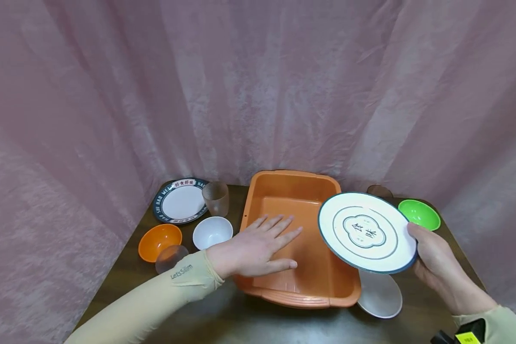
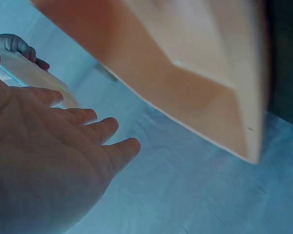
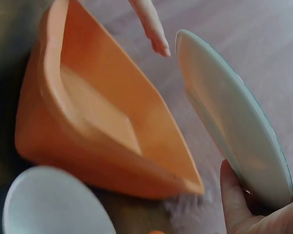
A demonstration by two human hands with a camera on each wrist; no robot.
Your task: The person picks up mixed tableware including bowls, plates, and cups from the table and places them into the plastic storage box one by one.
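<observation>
My right hand (image 1: 439, 263) grips a white plate (image 1: 367, 232) by its right edge. The plate has a dark blue rim and a printed emblem, and hangs tilted above the right side of an orange plastic basin (image 1: 298, 181). In the right wrist view, the thumb lies along the underside of the plate (image 3: 224, 107). Over the basin, my left hand (image 1: 258, 246) is spread palm down with straight fingers and holds nothing. The left wrist view shows the left palm (image 2: 44, 151) beside the basin wall (image 2: 185, 97), apart from it.
Left of the basin are a dark-rimmed plate (image 1: 160, 203), a brownish cup (image 1: 216, 198), a white bowl (image 1: 212, 232), an orange bowl (image 1: 159, 241) and a translucent cup (image 1: 169, 258). Right of it stand a green bowl (image 1: 419, 214), a pale bowl (image 1: 380, 296) and a brown glass (image 1: 379, 191).
</observation>
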